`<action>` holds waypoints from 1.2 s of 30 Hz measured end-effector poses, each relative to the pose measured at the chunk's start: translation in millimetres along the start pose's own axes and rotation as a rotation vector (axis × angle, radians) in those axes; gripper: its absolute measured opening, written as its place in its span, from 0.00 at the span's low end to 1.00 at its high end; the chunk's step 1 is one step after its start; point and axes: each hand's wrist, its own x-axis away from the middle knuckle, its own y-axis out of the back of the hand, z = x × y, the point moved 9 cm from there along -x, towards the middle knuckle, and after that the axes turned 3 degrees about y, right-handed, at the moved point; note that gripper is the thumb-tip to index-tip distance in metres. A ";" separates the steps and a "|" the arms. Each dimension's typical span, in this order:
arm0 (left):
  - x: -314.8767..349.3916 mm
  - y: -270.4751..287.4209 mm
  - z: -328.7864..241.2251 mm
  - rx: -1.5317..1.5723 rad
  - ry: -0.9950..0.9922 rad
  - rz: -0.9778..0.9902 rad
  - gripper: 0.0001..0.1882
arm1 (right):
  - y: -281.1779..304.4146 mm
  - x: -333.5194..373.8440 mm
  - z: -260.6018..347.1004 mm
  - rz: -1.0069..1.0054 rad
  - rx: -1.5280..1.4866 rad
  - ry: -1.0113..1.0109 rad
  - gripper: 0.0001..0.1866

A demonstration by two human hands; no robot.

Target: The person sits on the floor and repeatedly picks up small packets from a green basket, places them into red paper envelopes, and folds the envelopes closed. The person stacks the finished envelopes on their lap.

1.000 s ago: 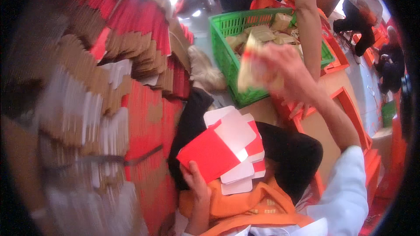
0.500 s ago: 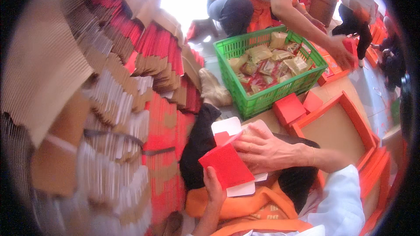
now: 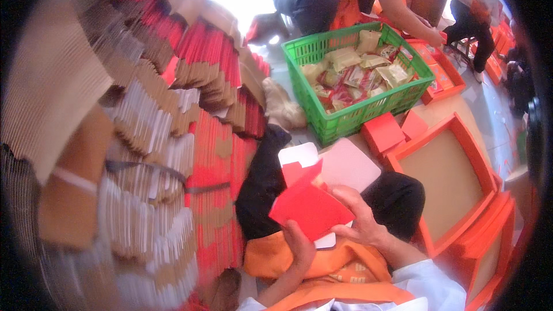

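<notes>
Over my lap, a small red folding carton [image 3: 310,206] is held partly unfolded, with its white inner flaps [image 3: 299,154] sticking out at the far end. My left hand [image 3: 299,246] grips its near left side, thumb on the red face and the other fingers mostly hidden. At the right edge, my right hand [image 3: 360,219] holds the carton between thumb and fingers. Something pale shows inside the opening, too unclear to name. Just beyond, a pinkish-white card panel [image 3: 352,164] lies over my leg; whether it joins the carton I cannot tell.
A green plastic crate [image 3: 368,116] of small wrapped packets [image 3: 345,57] stands ahead. Finished-looking red boxes [image 3: 383,132] and shallow orange-red trays [image 3: 446,178] lie at right. Stacked flat cartons [image 3: 213,196] crowd the left. Another person's arm [image 3: 406,20] reaches behind the crate.
My right hand has drawn back from the carton's far opening to its right edge. The carton has shifted slightly right and turned. The other person's hand has moved left, away from a red box.
</notes>
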 end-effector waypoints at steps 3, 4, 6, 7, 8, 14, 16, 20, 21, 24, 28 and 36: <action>31.1 -14.9 8.0 0.191 0.160 0.126 0.26 | 1.2 12.0 -21.2 -0.071 -0.096 -0.132 0.27; 39.4 -15.0 17.6 0.247 0.230 0.176 0.27 | 2.3 8.8 -19.2 -0.031 -0.052 -0.140 0.24; 48.5 -13.5 25.7 0.400 0.300 0.232 0.27 | -2.0 19.2 -24.2 0.083 -0.100 -0.174 0.22; 48.8 -6.0 26.4 0.491 0.297 0.230 0.28 | -3.6 26.3 -27.4 0.141 -0.127 -0.190 0.22; 47.6 2.5 26.0 0.580 0.294 0.232 0.28 | -6.2 36.5 -29.8 0.209 -0.135 -0.173 0.22; 53.3 5.0 -6.1 0.159 -0.029 0.606 0.23 | -51.6 117.5 -36.9 0.387 -0.481 -0.465 0.24; 60.0 2.9 22.1 0.199 0.037 0.670 0.23 | -58.7 131.1 -39.3 0.343 -0.600 -0.615 0.18; 68.2 -4.8 55.0 0.550 0.605 0.657 0.22 | -54.4 132.0 -36.0 0.193 -0.620 -0.580 0.07; 72.1 -4.6 59.4 0.571 0.702 0.660 0.22 | -53.2 126.4 -31.6 0.181 -0.599 -0.568 0.05; 73.2 -4.9 52.0 0.294 0.648 0.925 0.22 | -51.1 139.5 -37.2 0.138 -0.487 -0.472 0.06; 59.8 -7.6 24.4 0.012 0.344 1.106 0.19 | -46.0 151.8 -33.4 -0.031 -0.359 -0.411 0.11; 69.6 20.5 17.2 0.349 0.053 0.473 0.08 | -43.6 175.1 -45.6 -0.362 -0.536 -0.610 0.07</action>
